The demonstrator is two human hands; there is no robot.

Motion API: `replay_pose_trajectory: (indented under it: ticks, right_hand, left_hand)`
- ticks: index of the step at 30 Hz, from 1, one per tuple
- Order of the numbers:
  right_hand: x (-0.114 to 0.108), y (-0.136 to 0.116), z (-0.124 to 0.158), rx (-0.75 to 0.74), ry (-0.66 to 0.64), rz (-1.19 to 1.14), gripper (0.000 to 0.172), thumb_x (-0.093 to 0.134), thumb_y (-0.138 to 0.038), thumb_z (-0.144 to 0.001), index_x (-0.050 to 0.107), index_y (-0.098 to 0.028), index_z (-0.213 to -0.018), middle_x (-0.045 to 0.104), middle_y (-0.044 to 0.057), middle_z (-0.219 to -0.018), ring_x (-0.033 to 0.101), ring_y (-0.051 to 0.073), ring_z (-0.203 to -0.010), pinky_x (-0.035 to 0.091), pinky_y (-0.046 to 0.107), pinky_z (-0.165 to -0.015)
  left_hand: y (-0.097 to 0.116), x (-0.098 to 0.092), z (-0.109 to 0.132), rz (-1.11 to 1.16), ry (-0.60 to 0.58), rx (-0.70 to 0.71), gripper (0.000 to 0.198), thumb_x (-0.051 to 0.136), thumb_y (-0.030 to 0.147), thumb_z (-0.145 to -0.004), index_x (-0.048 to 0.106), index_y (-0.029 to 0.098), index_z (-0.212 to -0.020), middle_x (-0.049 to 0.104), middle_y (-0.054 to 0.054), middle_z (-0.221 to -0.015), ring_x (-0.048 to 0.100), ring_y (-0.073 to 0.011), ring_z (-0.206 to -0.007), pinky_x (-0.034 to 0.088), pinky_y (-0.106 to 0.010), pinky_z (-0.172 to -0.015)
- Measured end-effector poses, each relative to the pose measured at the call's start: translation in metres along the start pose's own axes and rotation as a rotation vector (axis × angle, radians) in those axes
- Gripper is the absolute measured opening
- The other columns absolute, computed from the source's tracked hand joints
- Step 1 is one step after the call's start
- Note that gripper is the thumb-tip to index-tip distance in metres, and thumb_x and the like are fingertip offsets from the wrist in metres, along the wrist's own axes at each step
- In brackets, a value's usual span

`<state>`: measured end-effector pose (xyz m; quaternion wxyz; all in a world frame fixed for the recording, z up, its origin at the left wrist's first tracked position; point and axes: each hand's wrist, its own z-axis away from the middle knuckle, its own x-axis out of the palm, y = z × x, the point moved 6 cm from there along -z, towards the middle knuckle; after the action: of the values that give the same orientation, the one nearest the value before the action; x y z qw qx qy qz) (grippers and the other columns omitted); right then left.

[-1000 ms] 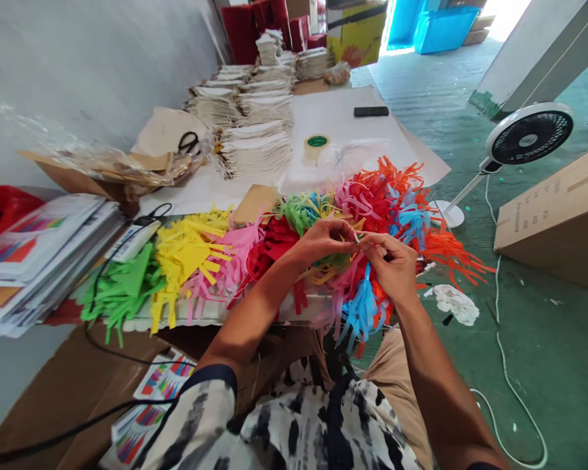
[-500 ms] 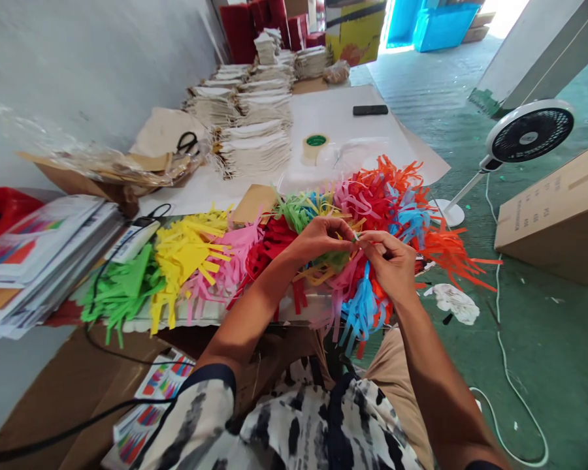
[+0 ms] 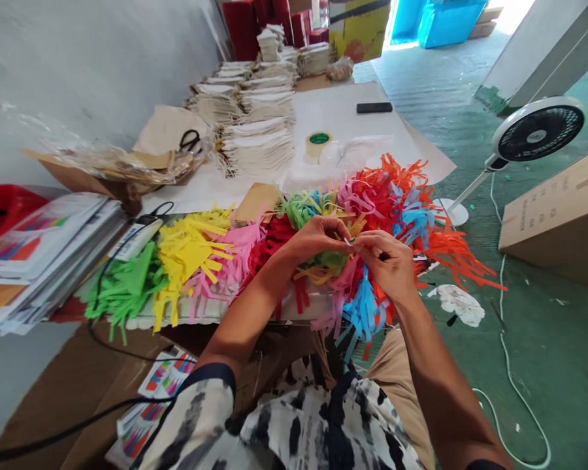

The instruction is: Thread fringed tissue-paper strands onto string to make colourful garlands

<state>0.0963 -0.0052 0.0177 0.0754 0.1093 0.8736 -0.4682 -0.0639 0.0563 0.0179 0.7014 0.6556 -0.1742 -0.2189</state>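
Observation:
My left hand (image 3: 322,237) is closed in a pinch on a small white strip (image 3: 347,241). Its fingertips almost meet those of my right hand (image 3: 389,258), also pinched shut, with a tiny green bit showing at the tips; what exactly it grips is too small to name. Below and around both hands lie fringed paper tassels. A blue tassel (image 3: 365,301) hangs over the table edge beneath my right hand. Orange tassels (image 3: 463,258) spread to the right. Yellow tassels (image 3: 189,245), green tassels (image 3: 127,287) and pink tassels (image 3: 225,261) lie left of my hands.
Beyond the tassels sit a tape roll (image 3: 318,143), a black phone-like slab (image 3: 374,108) and stacks of white bundles (image 3: 257,147). Black-handled scissors (image 3: 189,140) rest on brown paper. A paper stack (image 3: 53,254) stands left. On the right are a fan (image 3: 539,134) and a carton (image 3: 558,219).
My fingertips have shifted slightly left and drawn a little apart, so the white strip at the left fingertips shows more clearly. The whole view has moved slightly.

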Motion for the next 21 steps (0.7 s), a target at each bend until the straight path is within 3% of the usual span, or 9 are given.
replay_pose_trajectory:
  ticks: [4,7,13,21]
  right_hand:
    - [0.001,0.003,-0.001,0.028,0.047,-0.018,0.011,0.073,-0.031,-0.095,0.082,-0.027,-0.091,0.079,0.004,-0.096,0.073,0.021,-0.093,0.056,0.035,-0.080]
    - [0.003,0.006,-0.002,0.079,0.049,-0.042,0.013,0.074,-0.035,-0.093,0.080,-0.025,-0.087,0.078,0.004,-0.094,0.070,0.020,-0.085,0.055,0.034,-0.076]
    - [0.004,0.013,-0.005,0.152,0.063,-0.065,0.015,0.075,-0.036,-0.090,0.080,-0.022,-0.086,0.072,0.001,-0.083,0.049,0.012,-0.063,0.041,0.029,-0.060]
    - [-0.001,0.020,-0.002,0.254,0.047,-0.070,0.020,0.077,-0.040,-0.088,0.080,-0.020,-0.088,0.055,-0.003,-0.069,0.040,0.011,-0.061,0.033,0.028,-0.058]
  left_hand:
    - [-0.007,-0.001,-0.001,0.103,-0.040,-0.025,0.046,0.101,0.036,-0.054,0.069,0.014,-0.077,0.065,0.003,-0.071,0.056,-0.0080,-0.063,0.042,-0.023,-0.064]
    - [-0.013,-0.004,-0.003,0.164,-0.062,-0.040,0.045,0.100,0.035,-0.056,0.068,0.015,-0.080,0.067,0.002,-0.075,0.060,-0.0090,-0.066,0.045,-0.023,-0.066]
    - [-0.015,-0.005,-0.002,0.232,-0.080,-0.055,0.039,0.095,0.037,-0.066,0.068,0.016,-0.084,0.066,0.003,-0.080,0.057,-0.0080,-0.068,0.044,-0.023,-0.067]
    - [-0.005,-0.014,-0.006,0.092,0.120,0.042,0.036,0.091,0.038,-0.066,0.067,0.016,-0.082,0.062,0.004,-0.076,0.052,-0.0081,-0.066,0.040,-0.024,-0.066]
